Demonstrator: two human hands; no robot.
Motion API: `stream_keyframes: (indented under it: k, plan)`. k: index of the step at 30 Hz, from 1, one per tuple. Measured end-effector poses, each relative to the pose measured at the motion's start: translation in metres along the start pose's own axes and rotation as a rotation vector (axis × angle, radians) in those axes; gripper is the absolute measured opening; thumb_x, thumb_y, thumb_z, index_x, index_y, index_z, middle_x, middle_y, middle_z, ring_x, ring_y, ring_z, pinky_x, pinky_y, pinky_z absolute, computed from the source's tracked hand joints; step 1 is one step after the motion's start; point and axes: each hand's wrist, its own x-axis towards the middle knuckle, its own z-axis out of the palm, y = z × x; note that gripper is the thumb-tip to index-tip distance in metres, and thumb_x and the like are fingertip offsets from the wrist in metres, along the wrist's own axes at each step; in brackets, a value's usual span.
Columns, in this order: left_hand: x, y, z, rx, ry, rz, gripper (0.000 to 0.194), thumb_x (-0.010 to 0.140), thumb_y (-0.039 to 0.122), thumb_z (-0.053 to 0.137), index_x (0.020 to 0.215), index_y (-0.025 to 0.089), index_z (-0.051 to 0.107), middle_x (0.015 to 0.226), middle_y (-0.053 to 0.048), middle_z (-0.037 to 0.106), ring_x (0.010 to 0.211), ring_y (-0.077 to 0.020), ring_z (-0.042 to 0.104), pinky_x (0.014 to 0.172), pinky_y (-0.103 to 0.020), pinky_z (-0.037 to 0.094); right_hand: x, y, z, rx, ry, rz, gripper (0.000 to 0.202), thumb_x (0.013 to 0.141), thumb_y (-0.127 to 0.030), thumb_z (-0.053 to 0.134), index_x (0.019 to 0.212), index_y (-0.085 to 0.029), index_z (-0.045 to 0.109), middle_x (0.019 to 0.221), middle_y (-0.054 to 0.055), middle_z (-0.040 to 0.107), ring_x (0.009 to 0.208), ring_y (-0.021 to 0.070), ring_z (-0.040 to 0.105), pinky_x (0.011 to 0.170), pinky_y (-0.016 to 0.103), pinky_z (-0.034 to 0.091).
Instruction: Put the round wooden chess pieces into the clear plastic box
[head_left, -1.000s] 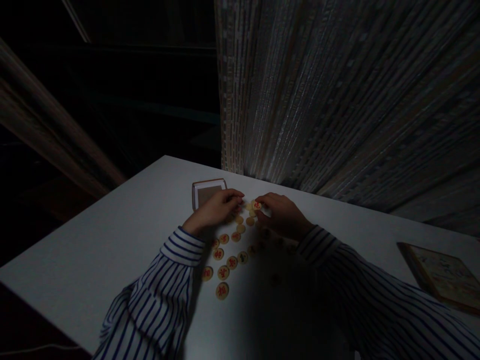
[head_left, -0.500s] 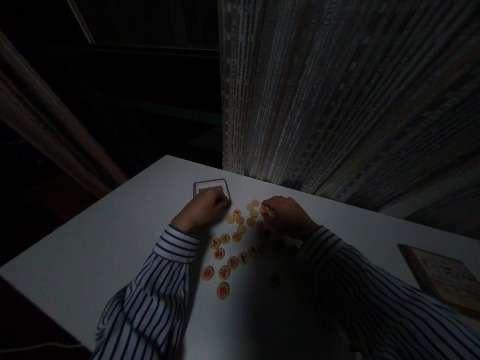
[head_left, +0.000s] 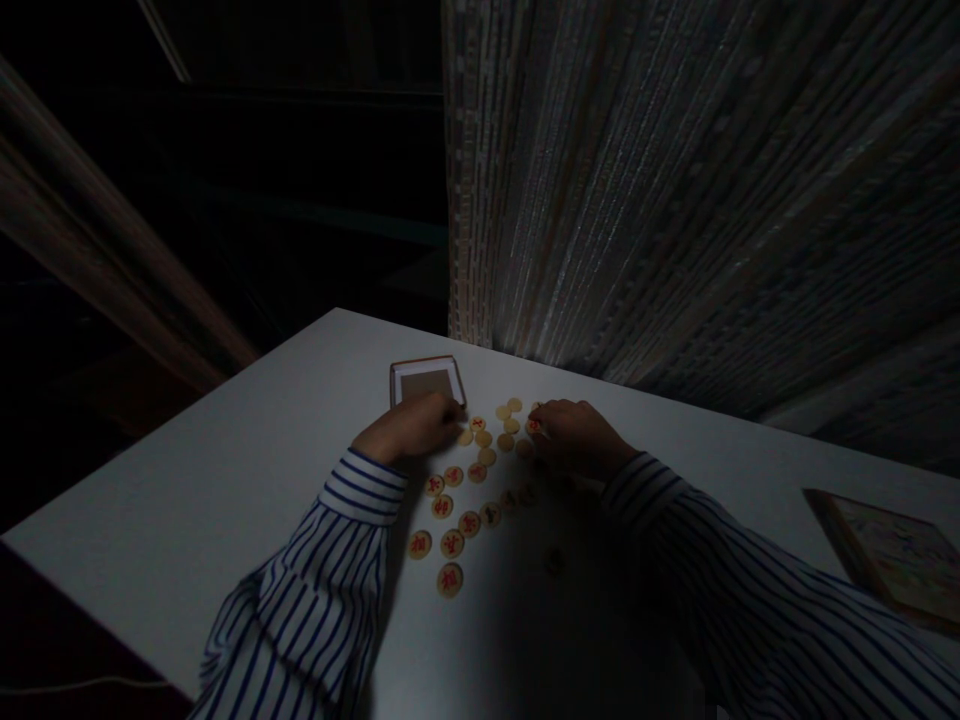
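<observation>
Round wooden xiangqi pieces lie loosely spread on the white table, some showing red or dark characters, like the one at the near end (head_left: 450, 580), and some plain side up, like a pale one (head_left: 505, 442). My left hand (head_left: 418, 428) is curled with fingers drawn together, just in front of an open shallow box (head_left: 427, 382); whatever its fingertips hold is hidden. At the right of the spread, the closed fingers of my right hand (head_left: 579, 436) are at a red-marked xiangqi piece (head_left: 534, 425). That arm's shadow darkens several pieces below it.
A flat, framed, colourful board or lid (head_left: 892, 550) lies at the table's right. Behind the far edge hangs a string curtain (head_left: 540, 220). The white table (head_left: 247, 450) ends in a corner at the far left; the surroundings are very dark.
My left hand has moved slightly right and nearer, baring more of the box's inside. My right hand has shifted only a little, its fingertips lower by the red-marked piece.
</observation>
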Motion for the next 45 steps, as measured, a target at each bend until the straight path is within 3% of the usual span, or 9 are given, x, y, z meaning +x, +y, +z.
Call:
stream_keyframes:
  k: [4, 15, 20, 24, 35, 45]
  plan:
    - [0.002, 0.002, 0.002, 0.038, -0.020, -0.021, 0.018, 0.073, 0.023, 0.049, 0.076, 0.018, 0.066, 0.069, -0.003, 0.066, 0.061, -0.0149, 0.056, 0.056, -0.024, 0.037, 0.001, 0.000, 0.003, -0.047, -0.032, -0.022, 0.028, 0.086, -0.028, 0.034, 0.091, -0.018, 0.060, 0.095, 0.008, 0.064, 0.086, 0.0213, 0.057, 0.066, 0.032, 0.035]
    - [0.005, 0.006, 0.004, 0.134, -0.096, -0.100, 0.024, 0.075, 0.024, 0.049, 0.092, 0.017, 0.065, 0.086, -0.006, 0.068, 0.078, -0.0188, 0.059, 0.068, -0.026, 0.040, 0.003, -0.001, -0.001, -0.074, -0.107, -0.039, 0.026, 0.086, -0.028, 0.036, 0.085, -0.018, 0.060, 0.094, 0.007, 0.064, 0.087, 0.0213, 0.057, 0.064, 0.030, 0.034]
    - [0.006, 0.008, 0.007, 0.137, -0.100, -0.082, 0.029, 0.074, 0.022, 0.049, 0.098, 0.017, 0.064, 0.096, -0.008, 0.067, 0.084, -0.0199, 0.060, 0.069, -0.026, 0.041, 0.002, -0.001, -0.003, -0.085, -0.120, -0.051, 0.025, 0.085, -0.028, 0.038, 0.085, -0.018, 0.061, 0.093, 0.009, 0.063, 0.086, 0.0217, 0.057, 0.063, 0.030, 0.035]
    - [0.006, 0.011, 0.008, 0.144, -0.116, -0.046, 0.028, 0.074, 0.020, 0.048, 0.096, 0.017, 0.064, 0.093, -0.009, 0.068, 0.081, -0.0194, 0.060, 0.068, -0.026, 0.041, 0.001, 0.000, -0.002, -0.072, -0.132, -0.050, 0.024, 0.084, -0.029, 0.040, 0.089, -0.019, 0.062, 0.096, 0.008, 0.062, 0.089, 0.0224, 0.056, 0.064, 0.031, 0.035]
    - [0.008, 0.016, 0.014, 0.186, -0.125, -0.093, 0.016, 0.072, 0.021, 0.050, 0.081, 0.016, 0.063, 0.081, -0.007, 0.066, 0.073, -0.0174, 0.059, 0.061, -0.025, 0.038, -0.003, -0.003, -0.011, -0.036, -0.075, -0.028, 0.031, 0.083, -0.027, 0.041, 0.108, -0.020, 0.059, 0.104, 0.009, 0.061, 0.092, 0.0226, 0.056, 0.068, 0.032, 0.036]
    - [0.009, 0.017, 0.015, 0.211, -0.123, -0.092, 0.017, 0.072, 0.020, 0.048, 0.080, 0.017, 0.063, 0.083, -0.008, 0.065, 0.074, -0.0182, 0.058, 0.062, -0.026, 0.037, -0.003, -0.004, -0.011, -0.009, -0.017, -0.051, 0.031, 0.084, -0.025, 0.041, 0.109, -0.020, 0.059, 0.103, 0.008, 0.062, 0.091, 0.0213, 0.055, 0.069, 0.032, 0.035]
